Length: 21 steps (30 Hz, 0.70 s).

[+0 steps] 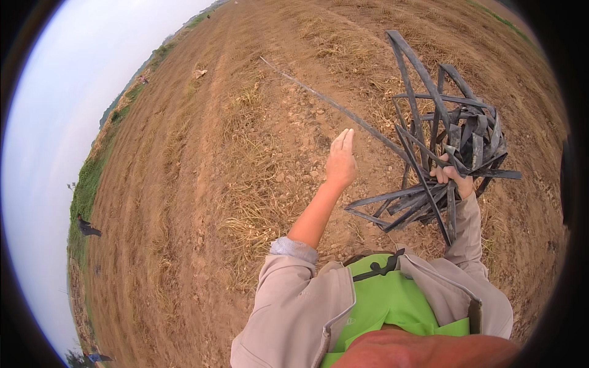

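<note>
My right hand [453, 175] is closed around a big tangled bundle of flat black drip tape [473, 138]. Stiff loops stick out above the fist, and more folded lengths hang below and to its left. From the bundle a single strand [343, 110] stretches away to the far left over the soil. My left hand [342, 161] is held out in front with its fingers straight and side by side, and nothing shows in it. It is just left of the strand, seemingly apart from it. The palm side is partly turned away from view.
Brown soil [184, 214] with rows of dry, straw-like plants [248, 227] spreads all around. A pale scrap [199, 73] lies farther off. At the left, a person in dark clothes [88, 227] stands near a green verge [86, 195]; another person [98, 357] is lower left.
</note>
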Each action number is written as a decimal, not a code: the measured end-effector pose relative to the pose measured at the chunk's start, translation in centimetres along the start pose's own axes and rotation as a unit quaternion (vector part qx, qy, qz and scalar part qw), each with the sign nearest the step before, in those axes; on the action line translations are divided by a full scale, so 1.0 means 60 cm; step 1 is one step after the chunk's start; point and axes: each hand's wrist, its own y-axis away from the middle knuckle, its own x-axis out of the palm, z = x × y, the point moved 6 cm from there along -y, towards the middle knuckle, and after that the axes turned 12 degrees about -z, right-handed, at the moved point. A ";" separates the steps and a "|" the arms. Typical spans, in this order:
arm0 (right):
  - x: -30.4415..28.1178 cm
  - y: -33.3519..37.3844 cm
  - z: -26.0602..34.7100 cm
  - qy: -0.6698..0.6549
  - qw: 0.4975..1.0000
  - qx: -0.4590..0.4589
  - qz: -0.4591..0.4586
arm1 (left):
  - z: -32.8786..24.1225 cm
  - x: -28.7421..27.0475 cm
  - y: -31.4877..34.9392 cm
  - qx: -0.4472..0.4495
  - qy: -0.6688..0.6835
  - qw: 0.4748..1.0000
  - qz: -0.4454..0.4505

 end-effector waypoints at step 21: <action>-0.491 0.114 -0.014 0.194 0.792 0.052 -0.576 | 0.039 0.009 0.205 -0.357 0.230 0.901 0.090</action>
